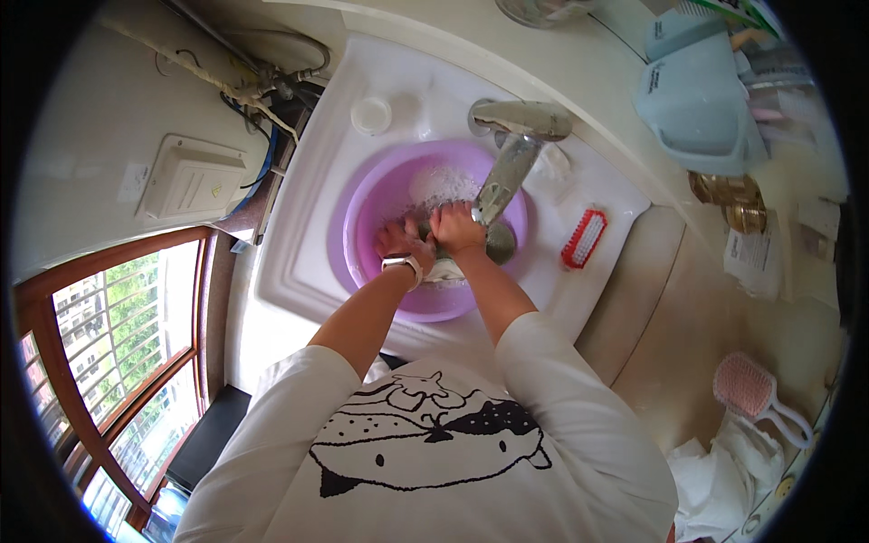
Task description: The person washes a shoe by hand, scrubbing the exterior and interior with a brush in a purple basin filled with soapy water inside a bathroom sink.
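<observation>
A purple plastic basin (350, 234) stands in the white sink, below the chrome faucet (506, 173). Inside it are foamy water and a wet item (501, 243), grey-green and white, that looks like a shoe or cloth; which one I cannot tell. My left hand (406, 246), with a light-banded watch at the wrist, is down in the basin at the left, fingers spread over the item. Beside it my right hand (458, 227) presses on the same item with curled fingers, partly under the spout. Whether either hand grips it is hidden.
Right of the basin lies a red scrub brush (584, 239) with white bristles. A round white lid or dish (371, 116) sits on the sink's back left. The sink's raised rim (288, 203) borders the left. A pale blue container (699, 115) stands at the upper right.
</observation>
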Demonstrator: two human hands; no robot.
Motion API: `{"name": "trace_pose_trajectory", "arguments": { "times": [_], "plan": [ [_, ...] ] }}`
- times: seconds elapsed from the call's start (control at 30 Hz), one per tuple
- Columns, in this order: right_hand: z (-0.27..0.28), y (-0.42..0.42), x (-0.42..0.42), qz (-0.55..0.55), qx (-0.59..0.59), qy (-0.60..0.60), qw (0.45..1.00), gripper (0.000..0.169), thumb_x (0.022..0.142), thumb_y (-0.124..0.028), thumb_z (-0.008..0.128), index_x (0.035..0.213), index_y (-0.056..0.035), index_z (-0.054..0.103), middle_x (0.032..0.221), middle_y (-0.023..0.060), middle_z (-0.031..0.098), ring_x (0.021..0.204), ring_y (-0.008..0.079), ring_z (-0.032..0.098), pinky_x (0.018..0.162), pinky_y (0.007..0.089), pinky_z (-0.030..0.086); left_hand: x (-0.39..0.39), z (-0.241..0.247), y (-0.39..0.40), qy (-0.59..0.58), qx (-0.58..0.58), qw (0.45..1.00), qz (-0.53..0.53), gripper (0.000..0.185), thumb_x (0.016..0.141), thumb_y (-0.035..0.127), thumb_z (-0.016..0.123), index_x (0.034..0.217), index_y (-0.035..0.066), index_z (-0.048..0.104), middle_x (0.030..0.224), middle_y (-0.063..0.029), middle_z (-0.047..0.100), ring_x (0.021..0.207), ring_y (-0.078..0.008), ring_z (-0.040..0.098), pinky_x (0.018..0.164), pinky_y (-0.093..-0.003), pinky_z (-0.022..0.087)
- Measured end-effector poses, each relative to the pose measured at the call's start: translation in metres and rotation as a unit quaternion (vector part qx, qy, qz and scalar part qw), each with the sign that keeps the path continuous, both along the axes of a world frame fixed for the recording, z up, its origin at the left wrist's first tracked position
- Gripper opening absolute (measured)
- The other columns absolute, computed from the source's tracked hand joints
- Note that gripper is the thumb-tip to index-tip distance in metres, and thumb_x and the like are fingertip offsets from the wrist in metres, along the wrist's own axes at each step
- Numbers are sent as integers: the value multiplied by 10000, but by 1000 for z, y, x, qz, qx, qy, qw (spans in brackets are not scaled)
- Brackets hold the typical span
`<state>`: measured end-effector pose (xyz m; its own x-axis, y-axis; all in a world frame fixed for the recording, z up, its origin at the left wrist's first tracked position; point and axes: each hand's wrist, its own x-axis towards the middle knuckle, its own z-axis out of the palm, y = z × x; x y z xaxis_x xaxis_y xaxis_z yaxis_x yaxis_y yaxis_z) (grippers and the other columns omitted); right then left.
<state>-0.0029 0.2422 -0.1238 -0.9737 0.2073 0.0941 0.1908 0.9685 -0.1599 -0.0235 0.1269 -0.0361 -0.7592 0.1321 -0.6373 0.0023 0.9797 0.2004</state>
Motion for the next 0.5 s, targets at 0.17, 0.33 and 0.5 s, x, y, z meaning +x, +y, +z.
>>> {"name": "trace_pose_trajectory", "arguments": {
  "times": [0.17,0.33,0.5],
  "plan": [
    [-39,6,-13,-1,-49,-114,992,289,830,-307,486,697,-90,623,748,126,628,773,310,601,669,434,480,-16,2,8,-87,-35,995,-36,813,682,317,647,1372,106,273,1325,-208,289,1218,-397,309,1015,-528,242],
    [-19,5,-14,37,-53,-29,998,227,820,-272,524,813,-64,615,835,139,631,805,329,605,725,433,486,-17,0,5,-75,-35,995,-56,737,731,250,593,1388,150,274,1351,-203,277,1221,-397,312,1020,-514,246],
    [65,-8,8,14,-50,-48,998,315,830,-290,534,1037,-56,571,1081,163,536,1009,335,500,914,533,333,-13,-4,-6,-73,-70,990,-95,770,753,334,589,1410,142,236,1348,-206,280,1224,-400,335,1013,-488,287]
  ]
}}
